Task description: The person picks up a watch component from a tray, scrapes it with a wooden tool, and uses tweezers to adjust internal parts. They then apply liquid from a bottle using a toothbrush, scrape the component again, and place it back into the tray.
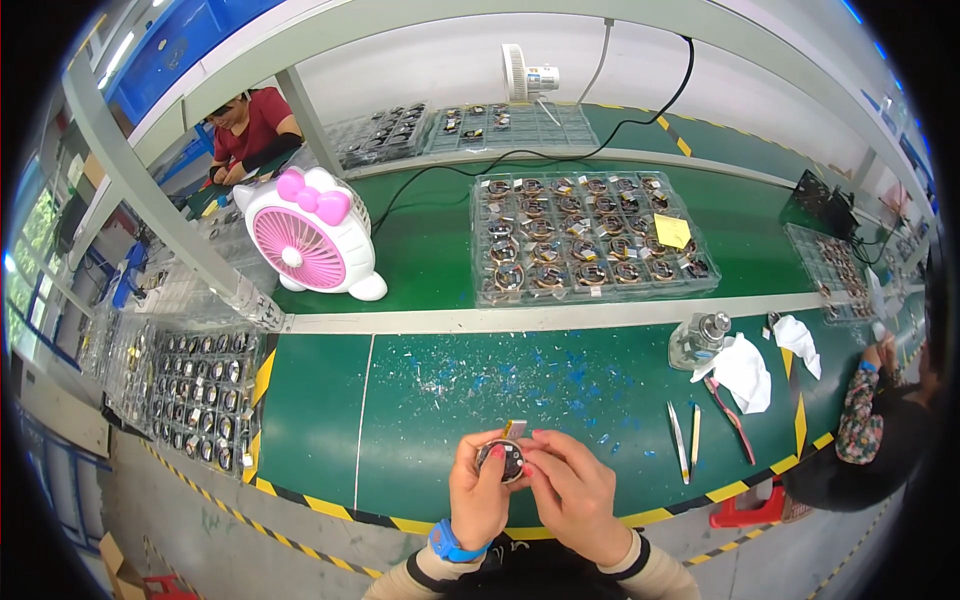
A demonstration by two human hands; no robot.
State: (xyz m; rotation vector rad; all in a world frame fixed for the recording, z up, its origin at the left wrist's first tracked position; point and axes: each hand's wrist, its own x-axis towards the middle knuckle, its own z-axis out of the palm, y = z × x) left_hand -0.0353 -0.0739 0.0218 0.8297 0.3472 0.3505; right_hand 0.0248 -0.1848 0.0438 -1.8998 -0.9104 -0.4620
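Note:
Close to the front edge of the green bench, my left hand (476,505) grips a small round electronic module (511,463), dark with a metallic rim. Its thumb lies across the module's face. A short flat tab (515,429) with a pale, brownish surface sticks up from the far side of the module. My right hand (575,492) is closed in a pinch at the module's right edge. Whether a small piece is between those fingertips is hidden.
White and blue scraps (520,385) litter the bench ahead. Tweezers (679,442), a toothbrush (730,420), a glass bottle (697,342) and white cloth (745,375) lie right. Filled trays (590,290) (205,395) and a pink-white fan (300,245) surround the area. People sit far left and right.

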